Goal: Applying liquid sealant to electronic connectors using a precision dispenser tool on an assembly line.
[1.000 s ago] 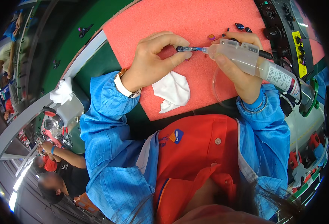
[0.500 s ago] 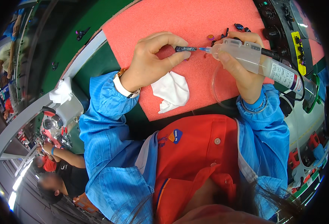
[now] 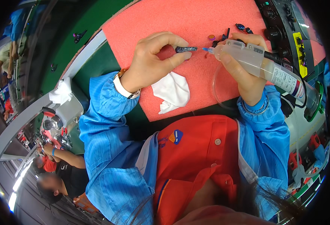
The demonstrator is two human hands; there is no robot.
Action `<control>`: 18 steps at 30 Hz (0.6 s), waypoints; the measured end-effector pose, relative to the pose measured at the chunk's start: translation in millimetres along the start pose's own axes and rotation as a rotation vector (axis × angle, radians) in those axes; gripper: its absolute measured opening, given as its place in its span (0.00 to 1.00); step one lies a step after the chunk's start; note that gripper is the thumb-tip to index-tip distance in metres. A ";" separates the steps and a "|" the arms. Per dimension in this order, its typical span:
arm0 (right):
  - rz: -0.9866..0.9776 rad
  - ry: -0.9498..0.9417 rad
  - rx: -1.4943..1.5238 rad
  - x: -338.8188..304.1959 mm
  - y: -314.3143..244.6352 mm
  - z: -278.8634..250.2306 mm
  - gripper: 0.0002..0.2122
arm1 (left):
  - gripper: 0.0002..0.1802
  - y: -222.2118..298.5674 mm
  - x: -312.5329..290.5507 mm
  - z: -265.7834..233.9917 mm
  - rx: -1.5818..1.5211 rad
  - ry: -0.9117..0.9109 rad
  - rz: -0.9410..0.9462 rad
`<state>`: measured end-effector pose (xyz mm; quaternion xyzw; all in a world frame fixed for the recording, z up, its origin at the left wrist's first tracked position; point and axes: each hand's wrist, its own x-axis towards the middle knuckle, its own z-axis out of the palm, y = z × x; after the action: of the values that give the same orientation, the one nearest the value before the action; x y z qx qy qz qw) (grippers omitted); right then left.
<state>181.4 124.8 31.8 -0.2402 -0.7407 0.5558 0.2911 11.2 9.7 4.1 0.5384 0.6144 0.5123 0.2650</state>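
Note:
Between the thumb and fingers of my left hand (image 3: 155, 56) is a small dark elongated part (image 3: 186, 49), held above the pink foam mat (image 3: 135, 28). My right hand (image 3: 243, 69) is wrapped round a translucent dispensing syringe (image 3: 243, 56) with a labelled barrel. Its blue needle tip (image 3: 206, 49) points left at the part, a small gap away from its end. Below my left hand, a crumpled white cloth (image 3: 172, 92) lies on the mat. My right palm is partly hidden behind the syringe.
Small dark parts (image 3: 225, 35) and a purple-orange ring (image 3: 211, 37) lie beyond the syringe. A black control box with knobs (image 3: 273, 33) stands at the right, near a yellow strip (image 3: 300, 54) of parts. A thin clear tube (image 3: 214, 88) loops over the mat. Co-workers sit at the left.
The syringe in my right hand has drawn back slightly to the right, widening the gap between needle tip and dark part. My left hand has stayed nearly still.

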 end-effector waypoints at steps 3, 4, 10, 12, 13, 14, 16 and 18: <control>0.037 -0.017 -0.020 -0.8 -1.5 -1.3 0.15 | 0.08 -0.4 -0.1 0.4 0.009 -0.007 -0.003; 0.038 -0.018 -0.020 -0.9 -2.3 -1.4 0.15 | 0.08 -0.7 0.0 1.1 0.015 0.002 0.006; 0.046 -0.034 -0.036 -1.0 -8.8 -0.3 0.15 | 0.07 -4.8 -1.5 5.5 0.052 0.050 0.048; 0.052 -0.040 -0.015 -1.2 -9.0 0.1 0.15 | 0.07 -6.5 -1.9 5.5 0.066 0.051 0.056; 0.059 -0.043 -0.011 -1.3 -8.3 0.1 0.15 | 0.07 -7.2 -2.0 5.4 0.080 0.051 0.065; 0.065 -0.047 -0.008 -1.4 -7.5 0.1 0.16 | 0.07 -7.7 -2.1 5.3 0.094 0.050 0.074; 0.072 -0.051 -0.004 -1.3 -6.7 -0.3 0.16 | 0.07 -8.4 -2.3 5.3 0.098 0.056 0.077; 0.031 -0.053 -0.079 -1.0 -6.1 -0.8 0.16 | 0.07 -8.8 -2.5 5.3 0.107 0.064 0.085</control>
<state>182.4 123.0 37.7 -0.2482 -0.7658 0.5365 0.2531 13.1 10.1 -6.3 0.5604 0.6257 0.5066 0.1942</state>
